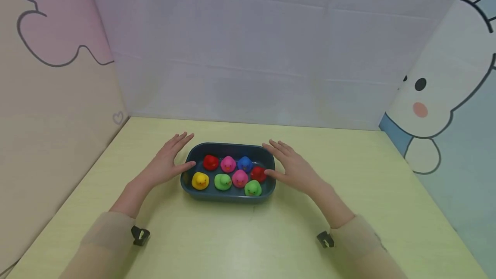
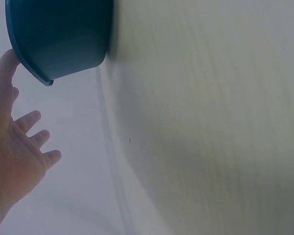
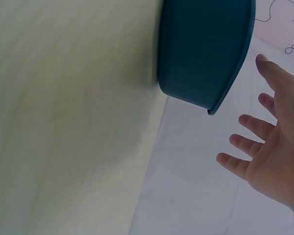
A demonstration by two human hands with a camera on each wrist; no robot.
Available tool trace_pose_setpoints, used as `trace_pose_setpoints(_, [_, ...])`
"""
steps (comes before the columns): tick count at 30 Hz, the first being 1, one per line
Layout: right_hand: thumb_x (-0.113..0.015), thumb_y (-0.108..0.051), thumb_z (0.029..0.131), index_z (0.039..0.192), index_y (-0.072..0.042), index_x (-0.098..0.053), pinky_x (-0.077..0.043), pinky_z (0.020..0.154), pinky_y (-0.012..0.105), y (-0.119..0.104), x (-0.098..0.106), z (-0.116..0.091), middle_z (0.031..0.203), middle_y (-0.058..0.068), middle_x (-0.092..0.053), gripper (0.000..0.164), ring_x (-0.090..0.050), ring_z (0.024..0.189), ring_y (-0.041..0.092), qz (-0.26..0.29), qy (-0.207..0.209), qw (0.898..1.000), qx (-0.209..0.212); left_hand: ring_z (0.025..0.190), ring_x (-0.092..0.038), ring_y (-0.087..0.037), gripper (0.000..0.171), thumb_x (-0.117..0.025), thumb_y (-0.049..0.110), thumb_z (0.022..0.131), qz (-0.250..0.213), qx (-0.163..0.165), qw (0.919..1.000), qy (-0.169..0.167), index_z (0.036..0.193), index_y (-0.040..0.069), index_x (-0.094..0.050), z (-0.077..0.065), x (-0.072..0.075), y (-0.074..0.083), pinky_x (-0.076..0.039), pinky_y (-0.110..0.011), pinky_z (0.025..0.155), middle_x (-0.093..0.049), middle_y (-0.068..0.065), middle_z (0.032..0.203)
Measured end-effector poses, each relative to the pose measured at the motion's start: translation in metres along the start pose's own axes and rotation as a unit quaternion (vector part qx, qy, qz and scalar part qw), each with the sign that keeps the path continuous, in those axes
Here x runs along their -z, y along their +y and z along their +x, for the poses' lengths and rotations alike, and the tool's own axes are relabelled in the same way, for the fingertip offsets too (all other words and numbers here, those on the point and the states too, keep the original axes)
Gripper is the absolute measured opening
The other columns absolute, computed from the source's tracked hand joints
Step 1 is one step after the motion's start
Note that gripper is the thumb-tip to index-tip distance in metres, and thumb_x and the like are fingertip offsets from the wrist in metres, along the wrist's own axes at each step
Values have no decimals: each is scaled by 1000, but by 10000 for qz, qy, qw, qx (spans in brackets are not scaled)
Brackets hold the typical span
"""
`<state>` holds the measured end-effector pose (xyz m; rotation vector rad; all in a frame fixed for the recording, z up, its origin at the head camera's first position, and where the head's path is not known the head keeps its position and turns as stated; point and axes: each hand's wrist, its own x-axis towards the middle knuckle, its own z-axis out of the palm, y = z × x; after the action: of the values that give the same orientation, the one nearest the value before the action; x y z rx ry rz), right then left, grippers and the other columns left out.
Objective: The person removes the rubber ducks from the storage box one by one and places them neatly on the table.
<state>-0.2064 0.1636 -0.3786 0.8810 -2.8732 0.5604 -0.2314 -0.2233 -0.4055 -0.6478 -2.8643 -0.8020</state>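
A dark teal oblong tub (image 1: 228,199) sits on the table with several small rubber ducks inside. Its back row has a red duck (image 1: 210,162), a pink duck (image 1: 228,164) and a blue duck (image 1: 244,164). Toward the front are a yellow duck (image 1: 200,181), a green duck (image 1: 222,181), another pink duck (image 1: 240,178), a second red duck (image 1: 258,174) and a second green duck (image 1: 253,188). My left hand (image 1: 167,161) is spread at the tub's left end, thumb tip right at the rim. Opposite it, my right hand (image 1: 293,166) has spread fingers, its thumb overlapping the right rim.
The pale yellow table (image 1: 228,240) extends around the tub on every side. Behind it stands a whitish sheet wall (image 1: 252,55). Cartoon-printed panels flank the table, a pink and cream one (image 1: 50,111) at left and a bluish one (image 1: 472,150) at right.
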Motion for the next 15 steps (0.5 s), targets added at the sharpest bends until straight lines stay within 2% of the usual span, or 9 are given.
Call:
trace_pose_setpoints(9, [-70,-43,82,143,-21,-42,-36,106,50,-1,-18,16,143,4,-47,71,-36,135,31,-2,-375,9988,314,141,-20,-39,84,-66,45,85,-843,263,9952,-426,152,30,-17,6,-7,-10,-22,-64,107,-21,-12,156])
trace_pose_setpoints(15, [-73,-35,81,131,-15,-57,-42,101,48,0,-21,24,128,4,-60,57,-42,127,31,82,-397,9980,484,136,-30,-42,83,-65,39,87,-1592,267,9846,-667,152,27,-16,9,-11,-14,-29,-60,106,-29,-16,152])
